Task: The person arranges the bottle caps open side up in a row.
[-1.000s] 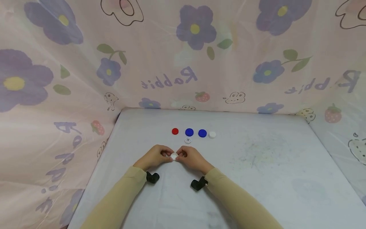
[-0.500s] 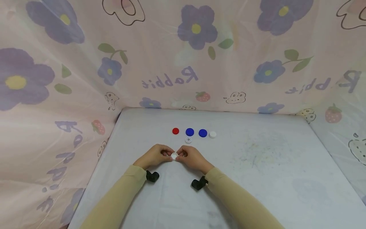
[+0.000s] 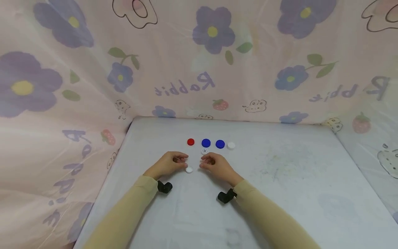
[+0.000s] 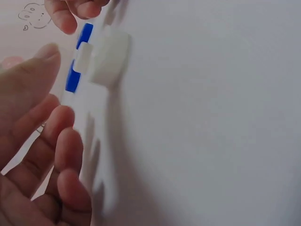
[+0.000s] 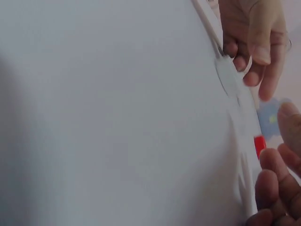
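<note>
A small white bottle cap [image 3: 189, 169] lies on the table between the hands, standing out large and pale in the left wrist view as a thick round cap [image 4: 110, 59]. Just left of it is my left hand [image 3: 168, 164], thumb tip right by its edge and fingers loosely bent around nothing. To the right, my right hand [image 3: 219, 168] hovers apart from the cap, its fingers relaxed. Beyond that hand's fingertips sits a second white cap [image 3: 204, 151] with a ringed pattern on top. In the right wrist view the near white cap [image 5: 227, 76] is blurred, below the left fingers.
Behind the hands runs a row: a red cap [image 3: 190, 142], a blue cap [image 3: 206, 143], another blue cap [image 3: 220, 144] and a white cap [image 3: 231, 146]. The white-covered table [image 3: 280, 193] meets a flower-printed curtain [image 3: 248, 76] at its back and sides.
Both hands have let go of the white cap, which rests on the table. The right hand has drawn away to the right; the left has lifted slightly away, its fingers spread wider.
</note>
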Motion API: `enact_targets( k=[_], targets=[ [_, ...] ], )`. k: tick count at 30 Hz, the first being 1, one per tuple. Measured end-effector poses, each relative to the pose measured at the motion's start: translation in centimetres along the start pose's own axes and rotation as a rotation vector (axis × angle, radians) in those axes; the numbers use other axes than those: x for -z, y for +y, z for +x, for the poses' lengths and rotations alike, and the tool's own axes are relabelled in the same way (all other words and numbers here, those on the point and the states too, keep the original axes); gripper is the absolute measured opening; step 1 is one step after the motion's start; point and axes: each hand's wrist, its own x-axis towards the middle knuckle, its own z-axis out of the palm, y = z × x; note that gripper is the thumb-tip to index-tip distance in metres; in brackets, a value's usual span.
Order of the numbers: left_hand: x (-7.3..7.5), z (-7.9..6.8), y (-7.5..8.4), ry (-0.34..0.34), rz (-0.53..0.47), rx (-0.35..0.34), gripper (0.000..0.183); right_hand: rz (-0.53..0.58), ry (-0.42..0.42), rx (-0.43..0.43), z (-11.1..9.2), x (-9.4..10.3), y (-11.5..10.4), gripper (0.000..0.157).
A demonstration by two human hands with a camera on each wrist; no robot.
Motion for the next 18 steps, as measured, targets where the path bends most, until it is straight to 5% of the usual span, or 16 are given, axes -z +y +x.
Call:
enact_targets(
  k=[8, 18],
  targets=[
    [-0.1, 2.3, 2.3, 0.016, 0.001, -0.008, 0.041, 0.01, 0.099, -0.012, 0.9, 2.2, 0.2, 0.035],
    [-0.9, 5.0, 4.1, -0.016, 0.052, -0.043, 0.041, 0.014, 0.136, -0.016, 2.0, 2.6, 0.2, 0.036]
  ],
)
